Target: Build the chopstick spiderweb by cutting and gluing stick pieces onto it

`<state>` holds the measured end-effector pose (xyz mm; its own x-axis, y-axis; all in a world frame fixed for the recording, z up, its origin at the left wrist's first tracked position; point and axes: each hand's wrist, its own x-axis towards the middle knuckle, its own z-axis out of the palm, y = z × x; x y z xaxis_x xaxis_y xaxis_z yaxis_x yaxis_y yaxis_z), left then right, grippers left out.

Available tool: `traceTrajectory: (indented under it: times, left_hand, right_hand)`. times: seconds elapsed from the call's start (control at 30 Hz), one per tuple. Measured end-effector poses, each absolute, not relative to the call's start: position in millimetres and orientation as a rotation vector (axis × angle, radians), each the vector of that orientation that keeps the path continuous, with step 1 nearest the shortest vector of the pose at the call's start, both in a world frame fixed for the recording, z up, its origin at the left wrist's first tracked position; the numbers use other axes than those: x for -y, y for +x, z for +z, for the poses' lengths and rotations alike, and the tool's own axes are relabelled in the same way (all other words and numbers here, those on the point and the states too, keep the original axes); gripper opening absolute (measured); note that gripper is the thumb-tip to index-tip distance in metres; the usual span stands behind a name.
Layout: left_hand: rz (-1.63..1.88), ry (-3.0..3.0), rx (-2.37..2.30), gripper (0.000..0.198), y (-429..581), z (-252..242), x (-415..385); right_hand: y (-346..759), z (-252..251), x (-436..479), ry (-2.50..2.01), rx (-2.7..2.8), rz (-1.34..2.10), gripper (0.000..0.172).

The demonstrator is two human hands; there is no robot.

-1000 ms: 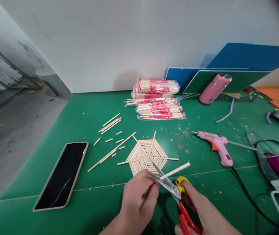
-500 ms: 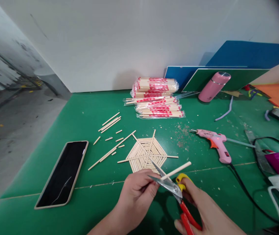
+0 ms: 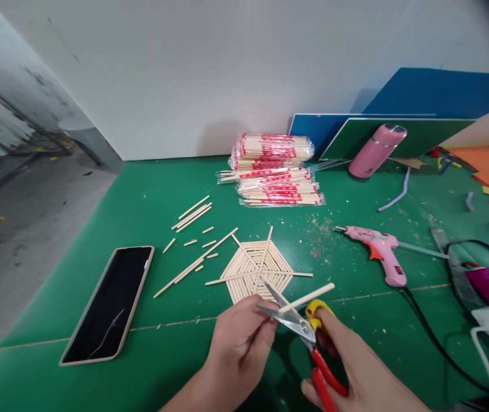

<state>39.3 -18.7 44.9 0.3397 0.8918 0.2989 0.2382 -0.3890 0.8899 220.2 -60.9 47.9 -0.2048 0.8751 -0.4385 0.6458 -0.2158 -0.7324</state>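
Observation:
My left hand point(image 3: 238, 346) pinches one end of a thin wooden stick point(image 3: 308, 297) that points up and to the right. My right hand point(image 3: 356, 372) grips red and yellow scissors point(image 3: 302, 332). Their open blades straddle the stick close to my left fingers. Just beyond the hands, a flat hexagon of glued sticks point(image 3: 257, 269) lies on the green table point(image 3: 162, 189), with long sticks crossing it like spokes.
A phone point(image 3: 109, 303) lies face up at the left. Loose sticks and offcuts point(image 3: 195, 229) sit behind it. Wrapped chopstick bundles point(image 3: 274, 177) and a pink bottle point(image 3: 377, 151) stand at the back. A pink glue gun point(image 3: 377, 252) and black cable point(image 3: 433, 343) lie at the right.
Hardly anything has moved. The hands, stick and scissors keep the same pose, shifting only slightly, with the blades still open around the stick.

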Motion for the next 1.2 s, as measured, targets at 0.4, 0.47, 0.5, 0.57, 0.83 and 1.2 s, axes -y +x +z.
traceTrajectory:
  times: [0.4, 0.47, 0.5, 0.57, 0.83, 1.2]
  left_hand:
    - [0.800, 1.362, -0.914, 0.020, 35, 53, 9]
    - [0.758, 1.262, -0.880, 0.022, 34, 53, 8]
    - [0.735, 1.220, -0.865, 0.024, 34, 53, 7]
    - [0.689, 1.153, -0.841, 0.025, 33, 52, 6]
    - [0.792, 1.221, -0.929, 0.016, 36, 49, 8]
    - [1.008, 1.779, -1.084, 0.019, 44, 45, 17]
  right_hand:
    - [217, 53, 58, -1.823, 1.790, 1.387, 0.047]
    - [217, 56, 57, -1.824, 1.800, 1.356, 0.042]
    - [218, 57, 57, -1.812, 1.821, 1.352, 0.038]
    - [221, 58, 55, -1.767, 1.861, 1.364, 0.031]
    - [217, 54, 55, -1.699, 1.805, 1.331, 0.021]
    - [215, 54, 55, -1.767, 1.729, 1.348, 0.033]
